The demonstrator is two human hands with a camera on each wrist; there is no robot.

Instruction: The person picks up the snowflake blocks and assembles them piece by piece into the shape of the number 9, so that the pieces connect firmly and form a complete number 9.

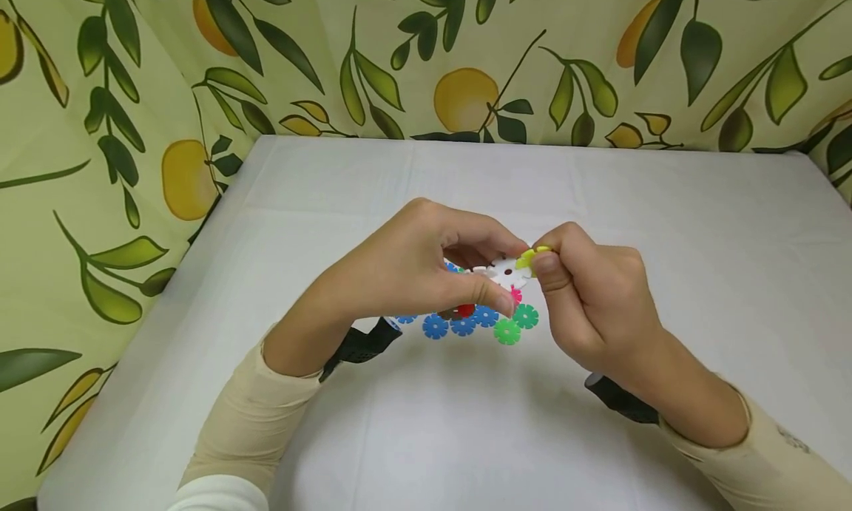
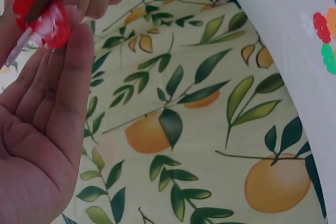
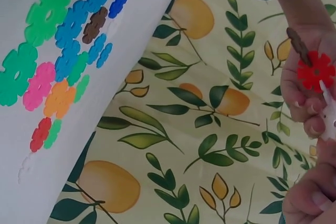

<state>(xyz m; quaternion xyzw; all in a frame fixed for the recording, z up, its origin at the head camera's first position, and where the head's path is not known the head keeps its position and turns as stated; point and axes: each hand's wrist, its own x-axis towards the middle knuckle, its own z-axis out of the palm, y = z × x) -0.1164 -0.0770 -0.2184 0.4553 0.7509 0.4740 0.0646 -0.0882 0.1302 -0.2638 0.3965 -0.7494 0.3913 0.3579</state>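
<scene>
Over the table, my left hand (image 1: 399, 267) holds a small chain of notched plastic snowflake discs between thumb and fingers. A white disc (image 1: 509, 283) is at its right end. In the right wrist view a red disc (image 3: 310, 72) and a brown disc (image 3: 297, 45) join on to the white one. My right hand (image 1: 602, 304) pinches a yellow snowflake disc (image 1: 526, 259) between thumb and curled forefinger. The yellow disc's edge meets the white disc's rim, and the fingers cover most of it.
Several loose discs lie on the white table beneath the hands, among them a blue disc (image 1: 435, 326) and a light green disc (image 1: 507, 332). The right wrist view also shows a pink disc (image 3: 38, 86) and an orange disc (image 3: 59, 99). A fruit-patterned cloth (image 1: 373, 60) hangs behind the table.
</scene>
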